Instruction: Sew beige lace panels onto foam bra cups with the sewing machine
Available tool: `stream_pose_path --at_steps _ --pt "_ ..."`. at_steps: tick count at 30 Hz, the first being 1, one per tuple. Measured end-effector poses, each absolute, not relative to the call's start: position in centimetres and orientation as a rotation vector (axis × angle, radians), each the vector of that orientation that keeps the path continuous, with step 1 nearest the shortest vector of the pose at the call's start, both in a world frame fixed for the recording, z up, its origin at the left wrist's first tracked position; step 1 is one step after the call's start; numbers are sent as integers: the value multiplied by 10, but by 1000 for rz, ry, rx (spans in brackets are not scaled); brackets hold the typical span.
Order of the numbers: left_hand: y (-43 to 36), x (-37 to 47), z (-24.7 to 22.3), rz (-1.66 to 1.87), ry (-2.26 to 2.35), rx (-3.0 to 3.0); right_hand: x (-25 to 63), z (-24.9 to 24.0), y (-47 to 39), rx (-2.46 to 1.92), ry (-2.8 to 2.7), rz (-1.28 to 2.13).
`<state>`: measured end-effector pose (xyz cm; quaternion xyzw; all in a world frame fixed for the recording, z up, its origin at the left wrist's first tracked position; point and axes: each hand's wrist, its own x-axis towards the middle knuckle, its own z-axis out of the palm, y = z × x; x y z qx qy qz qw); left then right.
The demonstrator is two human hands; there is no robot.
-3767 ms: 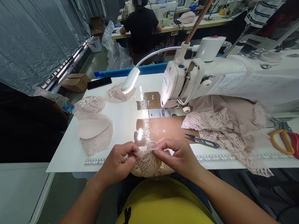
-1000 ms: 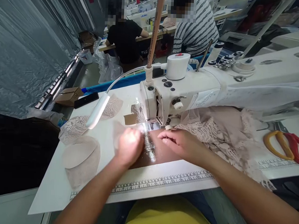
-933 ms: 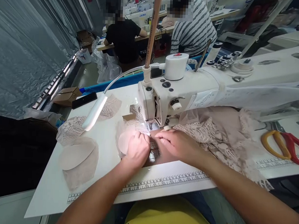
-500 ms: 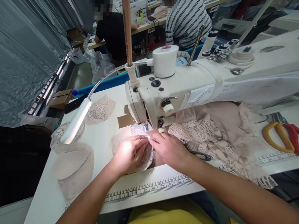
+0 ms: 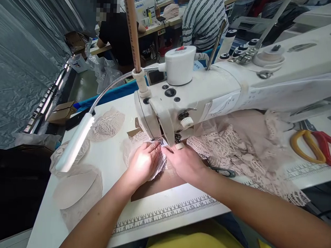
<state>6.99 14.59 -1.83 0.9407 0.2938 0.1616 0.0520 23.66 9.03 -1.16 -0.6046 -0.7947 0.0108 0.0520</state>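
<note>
A pale pink lace piece (image 5: 159,167) lies under the head of the white sewing machine (image 5: 166,105), its far part running beneath the presser foot. My left hand (image 5: 144,161) presses on it with fingers together, the tips right in front of the foot. From the other side, my right hand (image 5: 184,162) pinches the edge of the piece, thumb and forefinger close to the left fingertips. The right hand's other fingers are partly hidden beneath the machine head. A brown plate (image 5: 157,187) shows bare below the lace.
Lace pieces (image 5: 107,124) and cup-shaped pads (image 5: 76,189) lie left, beside a lit lamp (image 5: 76,144). A lace heap (image 5: 235,149), thread snips (image 5: 222,172) and red-and-yellow scissors (image 5: 308,146) lie right. A printed ruler (image 5: 164,214) edges the table. Two people sit beyond.
The lace piece has moved away from me under the presser foot, with both hands moving up close to it. More of the brown plate shows. The view has shifted slightly.
</note>
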Motion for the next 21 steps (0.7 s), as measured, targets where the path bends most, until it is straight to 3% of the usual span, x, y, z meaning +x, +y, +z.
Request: stream_pose_path --at_steps 11,21 --pt "150 69 -17 477 930 2808 242 -11 87 -1810 -2440 102" --pt "144 63 -25 359 1268 2767 247 -14 85 -1718 -2440 116"
